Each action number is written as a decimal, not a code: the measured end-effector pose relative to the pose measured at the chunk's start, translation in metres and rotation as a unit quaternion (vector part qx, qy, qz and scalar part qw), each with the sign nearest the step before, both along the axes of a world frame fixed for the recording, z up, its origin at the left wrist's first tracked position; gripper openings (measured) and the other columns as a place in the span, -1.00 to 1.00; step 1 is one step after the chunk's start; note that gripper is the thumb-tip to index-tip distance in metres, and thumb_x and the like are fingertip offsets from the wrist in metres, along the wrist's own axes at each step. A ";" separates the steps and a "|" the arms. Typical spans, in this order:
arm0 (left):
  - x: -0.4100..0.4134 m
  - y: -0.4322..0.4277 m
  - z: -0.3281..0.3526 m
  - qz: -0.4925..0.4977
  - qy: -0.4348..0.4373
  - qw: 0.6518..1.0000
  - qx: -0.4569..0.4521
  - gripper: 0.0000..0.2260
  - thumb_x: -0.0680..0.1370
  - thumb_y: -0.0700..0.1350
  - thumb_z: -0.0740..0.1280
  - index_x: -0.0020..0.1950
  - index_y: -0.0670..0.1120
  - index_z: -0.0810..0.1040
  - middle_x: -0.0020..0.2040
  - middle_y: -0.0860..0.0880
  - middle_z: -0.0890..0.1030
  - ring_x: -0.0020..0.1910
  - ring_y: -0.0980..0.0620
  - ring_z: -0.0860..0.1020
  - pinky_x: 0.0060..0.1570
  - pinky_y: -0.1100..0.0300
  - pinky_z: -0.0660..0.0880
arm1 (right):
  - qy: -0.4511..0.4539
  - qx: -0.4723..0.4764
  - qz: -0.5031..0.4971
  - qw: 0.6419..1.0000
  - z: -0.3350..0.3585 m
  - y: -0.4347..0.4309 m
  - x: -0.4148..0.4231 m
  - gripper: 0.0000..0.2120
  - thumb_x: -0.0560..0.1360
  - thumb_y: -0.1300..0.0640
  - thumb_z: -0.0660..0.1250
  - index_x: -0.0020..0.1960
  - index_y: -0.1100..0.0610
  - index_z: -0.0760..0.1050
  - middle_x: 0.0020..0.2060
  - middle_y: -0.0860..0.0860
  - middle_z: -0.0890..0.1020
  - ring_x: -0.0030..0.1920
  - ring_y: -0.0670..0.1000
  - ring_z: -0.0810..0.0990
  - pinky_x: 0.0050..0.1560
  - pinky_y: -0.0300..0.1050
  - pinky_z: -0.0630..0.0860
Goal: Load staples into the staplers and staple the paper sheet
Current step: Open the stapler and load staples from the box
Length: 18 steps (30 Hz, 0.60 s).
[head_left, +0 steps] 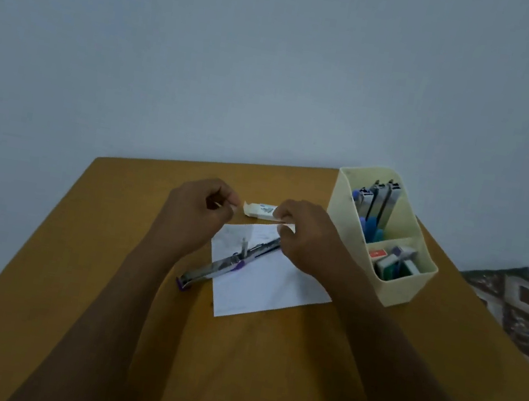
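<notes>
Head view, stapler (pixel 230 262): lies opened out flat, a long metal and purple body just below the middle of the frame. Its long axis runs on a diagonal from lower left to upper right. The purple end (pixel 183 284) points to the lower left and rests on bare wood; the upper right end lies over the paper and goes under the right hand.
Paper sheet (pixel 269 281): white, flat at centre frame, turned a little askew, under the stapler's upper half.
Staple box (pixel 259 210): small, white, end flap open to the left, lying just above the sheet between the two hands.
Left hand (pixel 198 212): curled, thumb and fingertips pinched together, raised left of the box; whether anything is in the pinch cannot be told.
Right hand (pixel 305 238): fingers closed on a thin pale strip (pixel 283 224) that lies nearly level, just in front of the box; what the strip is stays too blurred to tell.
Organiser (pixel 385 237): cream plastic, right of centre, back compartment with upright staplers, front compartment with small boxes.
Surface (pixel 110 245): ochre-brown wood, far edge against the wall.
Room: plain pale grey-blue wall (pixel 277 63) fills the upper half; patterned dark cloth (pixel 523 310) at the right edge and lower left corner.
</notes>
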<state>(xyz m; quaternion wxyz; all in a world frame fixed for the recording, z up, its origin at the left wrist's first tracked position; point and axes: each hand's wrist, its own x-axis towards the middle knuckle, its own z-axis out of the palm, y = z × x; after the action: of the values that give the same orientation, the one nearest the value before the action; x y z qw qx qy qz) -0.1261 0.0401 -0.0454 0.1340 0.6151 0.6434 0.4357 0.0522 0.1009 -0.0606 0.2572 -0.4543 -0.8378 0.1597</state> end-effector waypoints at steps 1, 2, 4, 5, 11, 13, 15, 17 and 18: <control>-0.005 0.007 -0.005 0.002 0.006 1.000 -0.006 -0.84 0.50 -0.21 0.35 -0.17 0.05 0.59 -0.20 0.19 0.60 -0.18 0.19 0.56 -0.21 0.42 0.42 | -0.010 0.003 -0.006 1.000 -0.003 0.009 -0.004 -0.75 0.48 0.24 0.27 0.14 0.09 0.48 0.09 0.06 0.54 0.09 0.07 0.42 0.11 -0.04 0.41; -0.008 0.013 -0.009 0.004 0.014 1.000 -0.011 -0.85 0.51 -0.22 0.35 -0.16 0.04 0.59 -0.19 0.19 0.60 -0.17 0.19 0.55 -0.22 0.45 0.40 | -0.020 0.006 -0.012 1.000 -0.006 0.016 -0.008 -0.73 0.48 0.23 0.27 0.17 0.08 0.46 0.10 0.07 0.52 0.10 0.08 0.40 0.11 -0.04 0.38; -0.012 0.024 -0.017 0.003 0.034 0.999 -0.024 -0.87 0.52 -0.21 0.34 -0.09 0.02 0.59 -0.14 0.14 0.60 -0.15 0.18 0.54 -0.22 0.45 0.39 | -0.041 0.006 -0.024 0.999 -0.013 0.030 -0.014 -0.67 0.48 0.20 0.27 0.23 0.07 0.42 0.14 0.08 0.50 0.12 0.09 0.37 0.12 -0.05 0.35; -0.014 0.031 -0.021 0.001 0.045 0.998 -0.033 -0.87 0.53 -0.20 0.33 -0.03 0.02 0.59 -0.09 0.12 0.59 -0.14 0.19 0.53 -0.21 0.44 0.40 | -0.048 -0.001 -0.028 0.998 -0.017 0.038 -0.019 -0.64 0.48 0.20 0.27 0.27 0.07 0.39 0.17 0.08 0.49 0.14 0.10 0.36 0.15 -0.05 0.33; -0.023 0.057 -0.039 -0.035 0.174 0.981 -0.078 -0.62 0.57 -0.13 0.28 0.38 0.09 0.42 0.21 -0.03 0.50 -0.05 0.04 0.51 -0.08 0.20 0.46 | -0.074 -0.015 -0.046 0.996 -0.039 0.064 -0.035 -0.61 0.48 0.15 0.28 0.30 0.08 0.40 0.22 0.08 0.48 0.20 0.15 0.36 0.21 0.00 0.30; -0.025 0.062 -0.043 -0.046 0.182 0.980 -0.068 -0.68 0.56 -0.12 0.31 0.31 0.06 0.49 0.16 -0.03 0.52 -0.05 0.03 0.50 -0.10 0.17 0.45 | -0.048 -0.009 -0.027 0.998 -0.043 0.068 -0.036 -0.66 0.46 0.19 0.31 0.23 0.10 0.46 0.15 0.10 0.51 0.14 0.15 0.40 0.16 0.01 0.35; -0.026 0.065 -0.048 -0.060 0.196 0.978 -0.049 -0.77 0.53 -0.14 0.33 0.18 0.00 0.59 0.09 -0.03 0.55 -0.06 0.01 0.51 -0.13 0.13 0.46 | -0.009 -0.005 0.002 1.000 -0.047 0.070 -0.037 -0.69 0.42 0.25 0.35 0.16 0.15 0.52 0.08 0.14 0.55 0.08 0.18 0.44 0.11 0.00 0.36; -0.027 0.066 -0.052 -0.066 0.207 0.975 -0.043 -0.86 0.51 -0.15 0.35 0.04 -0.01 0.63 0.03 -0.02 0.58 -0.06 0.00 0.52 -0.12 0.09 0.48 | 0.005 -0.004 0.018 1.000 -0.047 0.071 -0.035 -0.71 0.41 0.29 0.35 0.13 0.17 0.53 0.05 0.15 0.56 0.05 0.17 0.45 0.09 -0.01 0.35; -0.027 0.066 -0.054 -0.064 0.208 0.975 -0.046 -0.89 0.51 -0.16 0.35 -0.02 -0.01 0.62 0.01 -0.01 0.58 -0.07 0.01 0.51 -0.11 0.06 0.49 | 0.004 -0.008 0.023 1.000 -0.047 0.071 -0.034 -0.71 0.42 0.29 0.34 0.13 0.17 0.53 0.06 0.14 0.56 0.05 0.15 0.44 0.10 -0.01 0.34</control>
<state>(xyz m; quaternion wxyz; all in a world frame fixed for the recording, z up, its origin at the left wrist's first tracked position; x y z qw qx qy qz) -0.1530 0.1057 -0.0997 0.0530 0.7252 0.6357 0.2591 0.0178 0.1717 -0.1079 0.2533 -0.4360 -0.8459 0.1738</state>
